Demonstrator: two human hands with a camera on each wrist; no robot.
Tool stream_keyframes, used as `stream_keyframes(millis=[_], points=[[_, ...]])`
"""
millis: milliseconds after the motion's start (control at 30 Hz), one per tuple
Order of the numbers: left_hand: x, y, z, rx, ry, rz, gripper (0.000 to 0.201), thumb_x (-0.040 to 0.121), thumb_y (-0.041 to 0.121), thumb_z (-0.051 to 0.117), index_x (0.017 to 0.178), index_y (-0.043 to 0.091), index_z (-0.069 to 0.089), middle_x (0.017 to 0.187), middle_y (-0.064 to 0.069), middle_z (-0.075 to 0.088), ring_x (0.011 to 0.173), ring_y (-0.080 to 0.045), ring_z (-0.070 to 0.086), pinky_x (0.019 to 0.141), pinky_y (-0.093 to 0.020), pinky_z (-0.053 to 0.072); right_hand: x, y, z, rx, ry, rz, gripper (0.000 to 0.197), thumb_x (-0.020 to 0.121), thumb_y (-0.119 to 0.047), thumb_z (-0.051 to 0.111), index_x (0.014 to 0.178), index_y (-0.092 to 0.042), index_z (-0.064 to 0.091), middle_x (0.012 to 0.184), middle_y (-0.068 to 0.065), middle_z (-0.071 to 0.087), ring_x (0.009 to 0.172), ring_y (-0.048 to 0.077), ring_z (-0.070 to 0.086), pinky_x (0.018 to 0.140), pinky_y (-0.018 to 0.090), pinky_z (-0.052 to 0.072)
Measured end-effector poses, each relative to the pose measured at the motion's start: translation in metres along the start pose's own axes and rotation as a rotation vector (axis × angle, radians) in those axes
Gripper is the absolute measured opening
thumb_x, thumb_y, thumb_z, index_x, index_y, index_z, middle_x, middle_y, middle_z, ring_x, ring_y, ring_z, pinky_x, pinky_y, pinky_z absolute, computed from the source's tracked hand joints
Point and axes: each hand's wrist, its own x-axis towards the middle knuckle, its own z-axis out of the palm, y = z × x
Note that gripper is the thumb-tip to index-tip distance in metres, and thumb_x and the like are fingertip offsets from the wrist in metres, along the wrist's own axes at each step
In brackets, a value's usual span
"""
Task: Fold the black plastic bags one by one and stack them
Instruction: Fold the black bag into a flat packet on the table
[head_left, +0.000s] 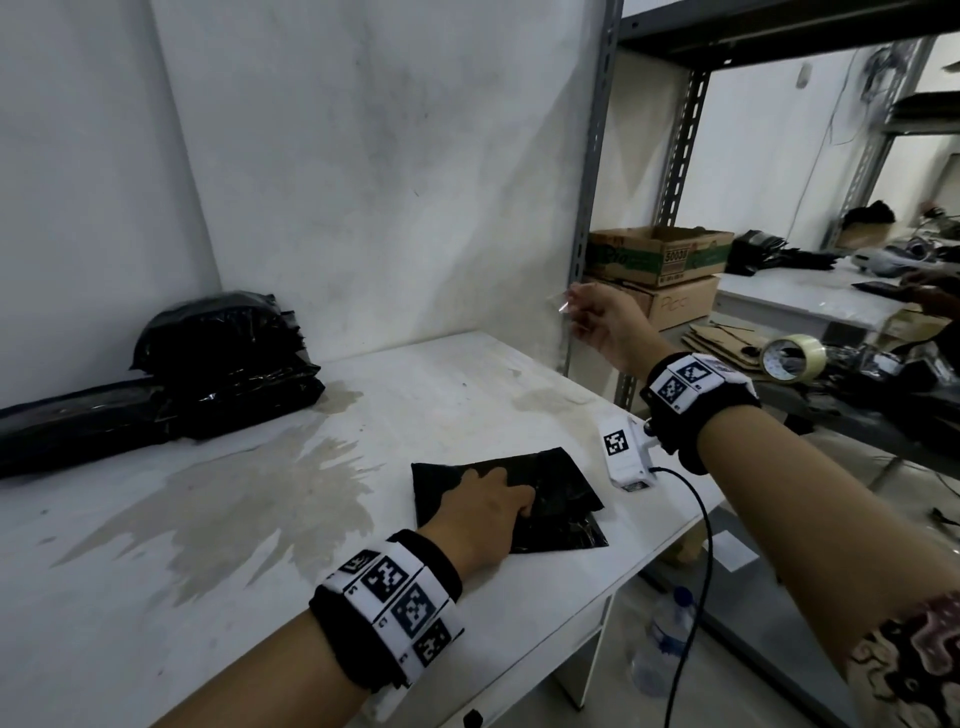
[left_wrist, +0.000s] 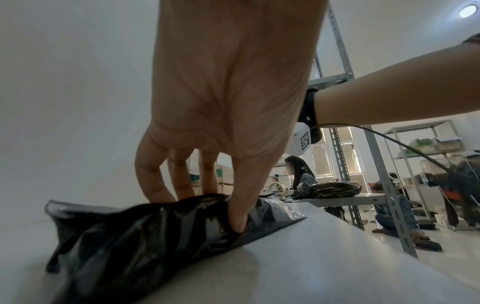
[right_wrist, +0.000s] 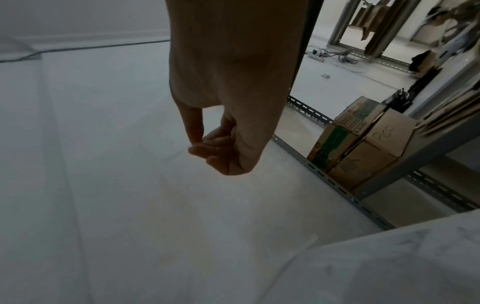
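The left hand (head_left: 483, 506) is pressing down on a folded black plastic bag (head_left: 550, 499), its fingers (left_wrist: 235, 218) curling into the crinkled plastic and digging a crease into it, as the left wrist view is showing close up. That bag is lying flat near the front right edge of the white surface (head_left: 260, 519), with a second black sheet (head_left: 566, 535) peeking out from under it on the near side. The right hand (head_left: 605, 325) is hanging raised in the air beyond the back right corner of the surface, close to the grey slotted upright (head_left: 584, 218) of a metal shelf; its fingers (right_wrist: 207, 148) are bending toward the thumb and pinching a small scrap of clear film (head_left: 563, 304), though the scrap is showing only faintly in the head view and the right wrist view is not making it out. Both wrists are wearing black bands with black-and-white markers, and a dark cable (head_left: 701, 545) is trailing from the right one over the front edge. Far to the left, against the wall, a heap of black plastic bags (head_left: 208, 364) is sitting well apart from the folded one. On the shelf behind the right hand, two cardboard boxes (head_left: 665, 280) are standing stacked, and a roll of clear tape (head_left: 792, 358) is lying farther right.
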Motion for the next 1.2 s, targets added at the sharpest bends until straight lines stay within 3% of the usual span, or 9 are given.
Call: stream_keyframes(millis=[233,433,600,767,867,933,1033,1100,1200], points=[[-0.025,-0.008,-0.009,0.031,-0.04,-0.037,0.029,0.091,0.003,0.043,0.116,0.016,0.05,0.118,-0.01,0.043,0.093,-0.026,0.039,0.089,-0.039,0.044,-0.012,0.012,0.017,-0.001,-0.099,0.101,0.012,0.095,-0.012,0.053,0.085,-0.013,0.06,0.071,-0.003,0.062,0.052,0.006,0.056,0.056,0.021,0.047],[-0.055,-0.035,-0.027,-0.063,-0.102,-0.091,0.027,0.084,0.007,0.057,0.11,0.014,0.057,0.116,-0.008,0.047,0.106,-0.029,0.054,0.08,-0.027,0.041,-0.02,0.02,0.054,-0.012,-0.247,0.16,0.011,0.093,-0.014,0.055,0.084,-0.014,0.061,0.069,-0.006,0.062,0.057,0.006,0.058,0.058,0.02,0.049],[-0.086,-0.064,-0.032,-0.068,-0.09,-0.142,0.031,0.081,0.005,0.063,0.11,0.014,0.058,0.101,0.002,0.04,0.091,-0.017,0.046,0.073,-0.022,0.036,-0.036,0.032,0.098,0.022,-0.426,0.242,0.017,0.093,-0.016,0.054,0.078,-0.014,0.062,0.065,-0.006,0.059,0.059,0.007,0.053,0.065,0.023,0.046],[-0.107,-0.1,-0.03,-0.378,-0.097,-0.179,0.027,0.083,0.033,0.072,0.107,0.021,0.068,0.098,0.012,0.053,0.094,-0.007,0.053,0.085,-0.023,0.042,-0.058,0.041,0.145,0.05,-0.608,0.313,0.01,0.08,-0.019,0.062,0.073,-0.014,0.059,0.07,0.0,0.05,0.064,0.012,0.048,0.067,0.025,0.046],[-0.113,-0.109,-0.029,-0.63,-0.059,-0.236,0.04,0.096,0.05,0.044,0.106,0.024,0.073,0.1,0.017,0.064,0.089,0.004,0.053,0.085,-0.019,0.037,-0.069,0.042,0.167,0.088,-0.698,0.37,0.01,0.079,-0.019,0.061,0.075,-0.011,0.057,0.072,0.002,0.051,0.064,0.013,0.05,0.068,0.025,0.045],[-0.112,-0.113,-0.028,-0.684,-0.039,-0.284,0.034,0.101,0.039,0.04,0.106,0.023,0.069,0.113,0.005,0.062,0.091,0.0,0.052,0.083,-0.015,0.038,-0.072,0.041,0.176,0.147,-0.734,0.415,0.009,0.083,-0.019,0.058,0.079,-0.011,0.056,0.072,0.0,0.053,0.063,0.013,0.05,0.069,0.026,0.045],[-0.104,-0.117,-0.027,-0.845,0.049,-0.361,0.012,0.101,0.008,0.039,0.098,0.012,0.051,0.118,-0.013,0.064,0.076,-0.006,0.056,0.062,-0.01,0.042,-0.073,0.039,0.179,0.23,-0.774,0.466,0.009,0.087,-0.019,0.056,0.082,-0.011,0.056,0.072,-0.002,0.054,0.066,0.013,0.048,0.067,0.026,0.046],[-0.102,-0.115,-0.03,-0.935,0.054,-0.448,0.018,0.1,0.005,0.034,0.089,0.015,0.044,0.119,-0.012,0.065,0.069,-0.008,0.058,0.055,-0.016,0.038,-0.074,0.037,0.178,0.279,-0.797,0.492,0.009,0.087,-0.019,0.056,0.081,-0.011,0.056,0.072,-0.002,0.053,0.066,0.012,0.046,0.068,0.025,0.044],[-0.102,-0.115,-0.036,-1.145,0.048,-0.58,0.017,0.098,0.011,0.035,0.091,0.014,0.051,0.109,-0.006,0.071,0.073,-0.012,0.063,0.06,-0.021,0.039,-0.076,0.034,0.174,0.324,-0.807,0.502,0.013,0.087,-0.019,0.054,0.077,-0.011,0.057,0.073,-0.003,0.051,0.064,0.011,0.047,0.071,0.024,0.041]])
